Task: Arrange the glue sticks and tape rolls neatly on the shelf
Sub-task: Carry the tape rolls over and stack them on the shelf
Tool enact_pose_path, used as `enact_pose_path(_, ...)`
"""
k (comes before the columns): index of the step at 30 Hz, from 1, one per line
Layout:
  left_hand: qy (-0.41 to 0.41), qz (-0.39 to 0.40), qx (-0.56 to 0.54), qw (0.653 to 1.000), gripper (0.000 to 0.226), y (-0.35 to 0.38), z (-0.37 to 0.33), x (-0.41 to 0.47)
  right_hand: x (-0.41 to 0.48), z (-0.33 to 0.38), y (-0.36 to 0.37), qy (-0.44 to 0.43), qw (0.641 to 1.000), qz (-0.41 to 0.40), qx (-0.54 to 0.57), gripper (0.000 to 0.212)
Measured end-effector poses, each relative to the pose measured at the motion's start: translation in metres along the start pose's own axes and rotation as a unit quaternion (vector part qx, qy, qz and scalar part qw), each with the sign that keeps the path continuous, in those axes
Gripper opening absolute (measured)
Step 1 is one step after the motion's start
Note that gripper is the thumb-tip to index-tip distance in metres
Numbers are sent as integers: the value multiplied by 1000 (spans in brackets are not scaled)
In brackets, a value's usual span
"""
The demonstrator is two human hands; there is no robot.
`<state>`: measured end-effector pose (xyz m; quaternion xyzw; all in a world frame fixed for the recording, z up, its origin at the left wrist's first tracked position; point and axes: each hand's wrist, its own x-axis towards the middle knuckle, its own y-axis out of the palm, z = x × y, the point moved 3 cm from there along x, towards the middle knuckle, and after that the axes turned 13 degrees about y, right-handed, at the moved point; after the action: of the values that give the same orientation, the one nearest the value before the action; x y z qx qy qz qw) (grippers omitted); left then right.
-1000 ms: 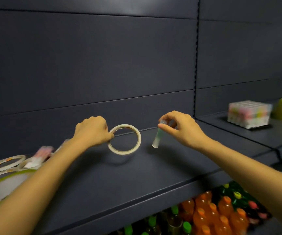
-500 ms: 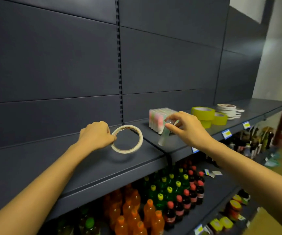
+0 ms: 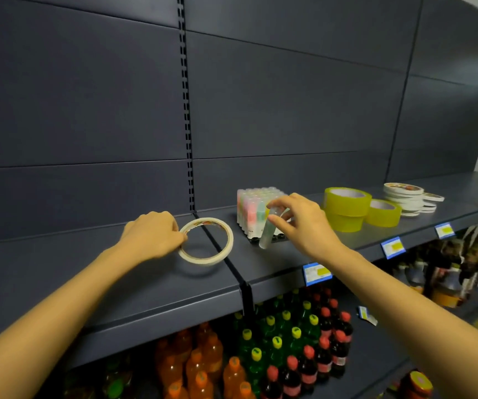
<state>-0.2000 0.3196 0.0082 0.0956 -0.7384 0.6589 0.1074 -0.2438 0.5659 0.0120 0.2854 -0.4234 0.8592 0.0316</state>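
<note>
Tape roll point(image 3: 203, 260) is hanging at frame center over the shelf point(image 3: 145, 286), its rim pinched by the left hand point(image 3: 153, 237). Right hand point(image 3: 301, 223) is pinching a tilted glue stick point(image 3: 266, 240) beside the glue stick pack point(image 3: 250, 208).

This is a shop: dark metal display shelving point(image 3: 145, 298) with a slotted upright point(image 3: 186, 110) behind the left hand point(image 3: 151, 234), and blue price labels point(image 3: 317, 273) along the shelf edge below the right hand point(image 3: 301, 223). Under both hands stand rows of bottled drinks point(image 3: 289, 349) in orange, green and red. Beyond the right hand, stock sits in batches: a pack of glue sticks point(image 3: 253, 211), yellow tape rolls point(image 3: 347, 207) and a stack of flat tape rolls point(image 3: 404, 197).
</note>
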Motion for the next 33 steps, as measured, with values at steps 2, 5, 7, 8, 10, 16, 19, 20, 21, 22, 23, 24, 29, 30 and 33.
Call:
enact_pose_path(2, -12, -9, 7, 1000, 27, 0, 0, 7, 13, -5, 7, -13, 1000, -13, 0, 22)
enact_pose_path(5, -25, -18, 12, 999, 31, 1, -3, 15, 30, -15, 21, -12, 1000, -17, 23, 21)
enact_pose_path(7, -29, -19, 11, 999, 30, 1, -7, 19, 41, -21, 30, -4, 999, -1, 51, 19)
enact_pose_path(8, -33, -19, 12, 999, 29, 1, -9, 20, 45, -24, 33, -3, 998, 9, 63, 17)
enact_pose_path(10, -40, -20, 20, 999, 28, -2, -13, 23, 55, -29, 37, -8, 997, 25, 71, 15)
enact_pose_path(16, -65, -34, 57, 996, 27, -20, -26, 37, 76, -27, 40, -100, 994, 30, -36, 19)
enact_pose_path(19, -73, -24, 58, 995, 29, -26, -35, 46, 84, -25, 35, -115, 991, 50, -55, 27)
enact_pose_path(20, -77, -23, 56, 995, 30, -28, -38, 49, 86, -26, 33, -117, 990, 66, -49, 29)
enact_pose_path(21, -81, -24, 55, 995, 31, -29, -41, 51, 88, -28, 30, -122, 988, 85, -48, 30)
enact_pose_path(22, -85, -24, 54, 995, 31, -30, -45, 54, 89, -30, 28, -130, 985, 103, -52, 31)
enact_pose_path(23, -88, -25, 52, 995, 31, -32, -49, 56, 90, -33, 25, -139, 981, 118, -60, 32)
enact_pose_path(24, -89, -23, 48, 995, 30, -33, -54, 59, 91, -38, 21, -148, 978, 128, -70, 33)
enact_pose_path(29, -86, -26, 18, 996, 27, -32, -92, 82, 105, -83, -12, -146, 978, 120, -84, 30)
enact_pose_path(30, -83, -30, 8, 996, 27, -30, -102, 88, 109, -95, -20, -144, 978, 123, -83, 28)
enact_pose_path(33, -71, -44, -16, 996, 33, -24, -137, 109, 118, -134, -43, -136, 979, 127, -80, 25)
